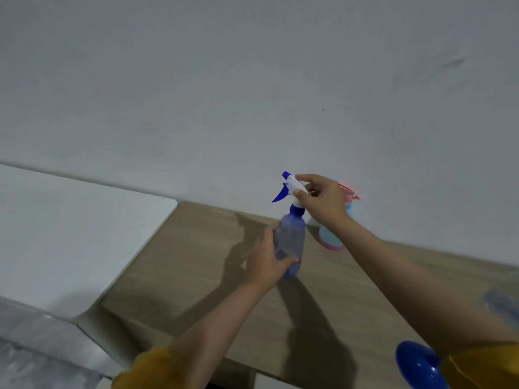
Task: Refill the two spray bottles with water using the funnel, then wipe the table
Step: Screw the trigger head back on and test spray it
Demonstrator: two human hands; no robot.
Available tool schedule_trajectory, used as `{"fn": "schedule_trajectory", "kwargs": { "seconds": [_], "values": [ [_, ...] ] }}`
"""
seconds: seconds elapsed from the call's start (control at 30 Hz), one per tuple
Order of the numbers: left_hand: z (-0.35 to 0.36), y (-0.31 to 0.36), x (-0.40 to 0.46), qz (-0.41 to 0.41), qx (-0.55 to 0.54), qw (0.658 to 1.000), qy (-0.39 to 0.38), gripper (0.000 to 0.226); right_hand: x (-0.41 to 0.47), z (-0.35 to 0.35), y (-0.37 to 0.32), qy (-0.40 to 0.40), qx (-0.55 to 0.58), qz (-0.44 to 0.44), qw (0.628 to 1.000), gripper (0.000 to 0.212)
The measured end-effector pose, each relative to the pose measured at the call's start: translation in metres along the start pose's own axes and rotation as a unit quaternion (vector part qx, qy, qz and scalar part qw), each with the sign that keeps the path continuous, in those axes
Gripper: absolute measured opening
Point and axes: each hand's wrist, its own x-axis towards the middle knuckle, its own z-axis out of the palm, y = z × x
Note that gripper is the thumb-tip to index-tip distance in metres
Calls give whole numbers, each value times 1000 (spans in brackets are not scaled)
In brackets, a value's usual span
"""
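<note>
A translucent blue spray bottle (290,237) stands upright on the wooden table (196,262) near the wall. My left hand (266,261) grips its body low down. My right hand (323,199) holds its white-and-blue trigger head (292,186) at the top. Behind my right wrist stands a second spray bottle (332,237), light blue with pink trim, mostly hidden by my arm. A blue funnel (418,366) lies at the bottom right, partly under my right sleeve.
A white surface (70,234) adjoins the table on the left. A grey-blue thing (502,304), blurred, lies at the right edge of the table. The white wall runs close behind the bottles.
</note>
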Motion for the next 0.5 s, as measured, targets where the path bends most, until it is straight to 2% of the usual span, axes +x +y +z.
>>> {"fn": "schedule_trajectory", "kwargs": {
  "seconds": [0.23,0.33,0.43,0.47,0.5],
  "values": [
    [12,-19,81,20,44,999,6,68,60,12,10,-18,-111,9,994,29],
    [25,-27,107,18,66,998,10,55,75,17,21,-42,-148,-9,988,31],
    [41,-32,121,16,85,996,31,31,87,21,35,-54,-183,-10,982,33],
    [46,-32,123,13,92,995,37,32,91,22,38,-52,-185,-6,981,33],
    [51,-33,124,16,99,994,47,43,94,22,40,-49,-186,-6,981,34]
  ]
}}
